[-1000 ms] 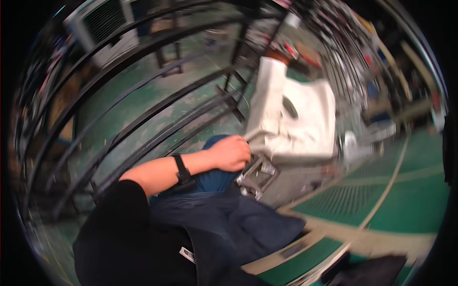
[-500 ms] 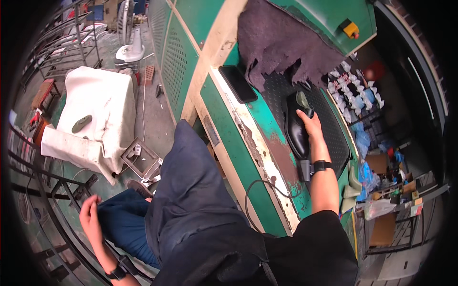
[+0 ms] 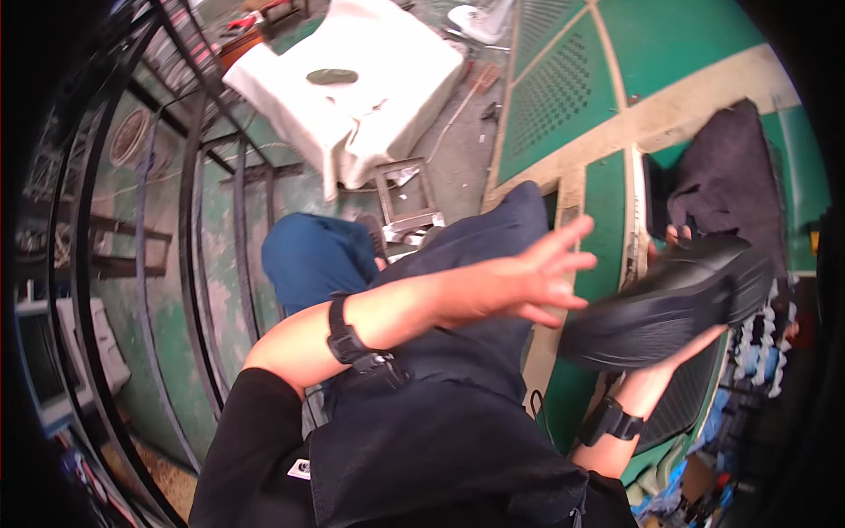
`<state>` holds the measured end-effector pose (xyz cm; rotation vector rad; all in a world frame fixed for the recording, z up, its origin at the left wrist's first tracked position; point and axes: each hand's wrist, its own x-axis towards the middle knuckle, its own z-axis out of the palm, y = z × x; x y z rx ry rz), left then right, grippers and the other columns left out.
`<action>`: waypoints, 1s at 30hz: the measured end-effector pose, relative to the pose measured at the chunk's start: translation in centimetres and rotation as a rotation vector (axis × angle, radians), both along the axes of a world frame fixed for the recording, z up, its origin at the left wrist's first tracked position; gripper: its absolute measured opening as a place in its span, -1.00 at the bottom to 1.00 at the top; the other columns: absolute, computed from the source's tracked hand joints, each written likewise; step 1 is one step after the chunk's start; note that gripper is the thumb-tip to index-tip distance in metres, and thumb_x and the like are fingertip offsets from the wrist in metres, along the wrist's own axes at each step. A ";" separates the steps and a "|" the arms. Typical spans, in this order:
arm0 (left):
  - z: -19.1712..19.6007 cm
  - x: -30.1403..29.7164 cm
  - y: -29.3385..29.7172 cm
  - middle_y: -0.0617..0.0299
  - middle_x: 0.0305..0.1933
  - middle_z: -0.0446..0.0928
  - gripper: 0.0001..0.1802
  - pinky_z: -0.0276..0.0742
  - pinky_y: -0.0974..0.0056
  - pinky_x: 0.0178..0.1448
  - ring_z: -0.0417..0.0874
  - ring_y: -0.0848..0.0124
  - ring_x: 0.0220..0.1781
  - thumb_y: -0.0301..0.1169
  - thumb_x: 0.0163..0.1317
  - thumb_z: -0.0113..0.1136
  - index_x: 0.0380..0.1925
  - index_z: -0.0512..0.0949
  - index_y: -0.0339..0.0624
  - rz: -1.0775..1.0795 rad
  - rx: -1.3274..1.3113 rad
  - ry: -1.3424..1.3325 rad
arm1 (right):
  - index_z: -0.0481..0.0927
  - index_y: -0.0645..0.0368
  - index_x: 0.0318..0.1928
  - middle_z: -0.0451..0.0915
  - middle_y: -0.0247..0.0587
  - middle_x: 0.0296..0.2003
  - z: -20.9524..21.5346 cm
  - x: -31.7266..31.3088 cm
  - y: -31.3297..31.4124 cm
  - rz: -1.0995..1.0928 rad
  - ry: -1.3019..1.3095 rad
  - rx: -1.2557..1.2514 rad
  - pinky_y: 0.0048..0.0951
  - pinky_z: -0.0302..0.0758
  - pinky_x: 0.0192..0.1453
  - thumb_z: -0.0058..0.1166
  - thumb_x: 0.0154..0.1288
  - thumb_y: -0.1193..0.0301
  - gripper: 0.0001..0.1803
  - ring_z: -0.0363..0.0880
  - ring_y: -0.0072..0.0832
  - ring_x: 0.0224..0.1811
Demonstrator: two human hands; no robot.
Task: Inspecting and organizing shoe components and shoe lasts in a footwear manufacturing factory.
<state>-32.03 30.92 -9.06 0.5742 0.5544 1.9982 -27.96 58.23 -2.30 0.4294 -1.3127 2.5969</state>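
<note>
A black shoe [image 3: 669, 299] is raised in front of me at the right, its ridged sole turned partly toward me. My right hand [image 3: 694, 348] is closed around it from beneath and behind; fingertips show past its far edge, and the shoe hides the rest. My left hand [image 3: 537, 282] reaches across my lap toward the toe end, open with its fingers spread and nothing in them. A small gap seems to separate it from the shoe. Behind the shoe, a dark cloth [image 3: 735, 167] hangs over the green machine [image 3: 704, 35]. A black textured mat [image 3: 679, 409] lies below.
On the left stands a black metal rack [image 3: 187, 229]. Ahead, a white cloth [image 3: 396, 62] drapes a boxy shape, with a dark green oval piece [image 3: 332, 77] on it. A square frame [image 3: 407, 189] lies on the floor near my knees. A dark phone [image 3: 656, 194] rests on the machine's edge.
My right hand has lifted the shoe off the mat and tipped its sole toward me. My left hand has swung from the far left across to beside the shoe. The view has turned leftward.
</note>
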 end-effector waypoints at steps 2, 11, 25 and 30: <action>-0.5 0.9 -0.2 0.02 0.65 -0.35 0.16 -0.33 0.22 0.62 -0.30 0.27 0.66 -0.14 0.30 0.24 0.55 -0.46 -0.08 0.170 -0.169 0.505 | 0.21 0.20 0.45 0.19 0.26 0.42 -2.1 -2.5 -2.5 -0.015 -0.096 0.009 0.15 0.27 0.46 -0.05 0.27 -0.32 0.00 0.20 0.10 0.45; -15.5 3.8 -5.4 0.04 0.35 0.41 -0.28 0.49 0.09 0.34 0.53 0.24 0.29 -0.33 0.37 0.03 0.51 0.07 -0.04 0.431 -0.228 -0.808 | 0.62 0.21 -0.23 0.70 -0.13 -0.32 -25.2 -11.7 -11.4 0.211 -1.030 -0.161 -0.17 0.64 -0.07 0.10 0.30 0.18 -0.68 0.69 -0.26 -0.31; -14.6 5.0 -8.7 0.16 0.51 0.17 -0.18 0.43 0.24 0.37 0.42 0.39 0.37 -0.26 0.39 0.06 0.55 -0.09 -0.04 0.436 -0.525 -0.655 | 0.60 0.21 -0.24 0.69 -0.17 -0.30 -25.1 -11.0 -15.7 0.412 -0.926 0.095 -0.22 0.60 -0.02 0.00 0.35 0.22 -0.71 0.68 -0.31 -0.23; -14.9 4.1 -7.0 0.23 0.64 -0.16 -0.20 0.23 0.31 0.50 0.19 0.44 0.52 -0.22 0.40 0.04 0.55 -0.04 -0.04 0.379 -0.617 -0.572 | 0.59 0.30 -0.14 0.68 -0.07 -0.22 -26.1 -11.4 -13.4 0.426 -0.906 -0.005 -0.24 0.59 0.08 -0.03 0.29 0.34 -0.71 0.67 -0.23 -0.17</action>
